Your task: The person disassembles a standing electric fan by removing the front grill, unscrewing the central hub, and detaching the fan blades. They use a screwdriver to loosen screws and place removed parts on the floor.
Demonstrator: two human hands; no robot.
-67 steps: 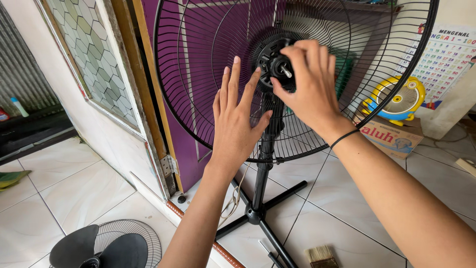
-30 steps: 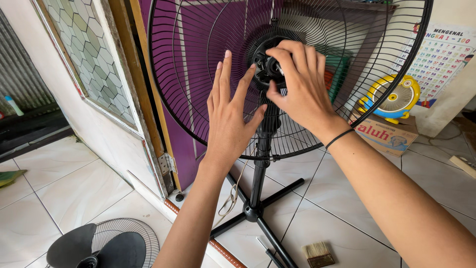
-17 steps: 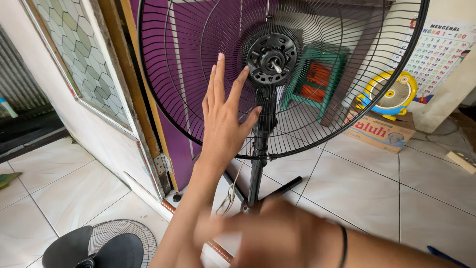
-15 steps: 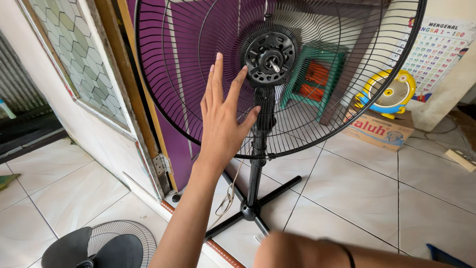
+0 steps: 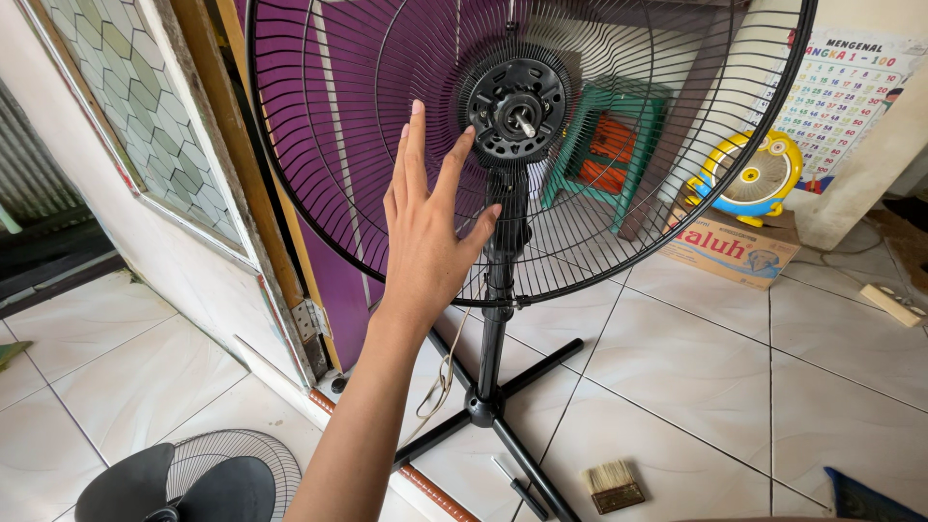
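Observation:
A black standing fan stands on the tiled floor with only its rear wire guard (image 5: 319, 145) fitted. Its black motor hub (image 5: 515, 106) with a bare metal shaft sits at the guard's centre. My left hand (image 5: 425, 217) lies flat and open against the guard's wires, just left of and below the hub, fingers pointing up. My right hand is out of view. The fan's pole (image 5: 495, 329) runs down to a black cross base (image 5: 480, 411). The black fan blade (image 5: 145, 483) rests on the loose front guard (image 5: 246, 464) at the bottom left.
A paintbrush (image 5: 611, 485) lies on the tiles near the base. A purple door with a glass-panelled frame (image 5: 155, 126) is on the left. Behind the fan stand a green stool (image 5: 619, 135), a cardboard box (image 5: 737, 246) with a small yellow fan (image 5: 754, 184), and a wall chart (image 5: 846, 92).
My right hand has left the motor hub, dropped down and gone out of view. My left hand stays flat on the rear guard. The view has shifted slightly right.

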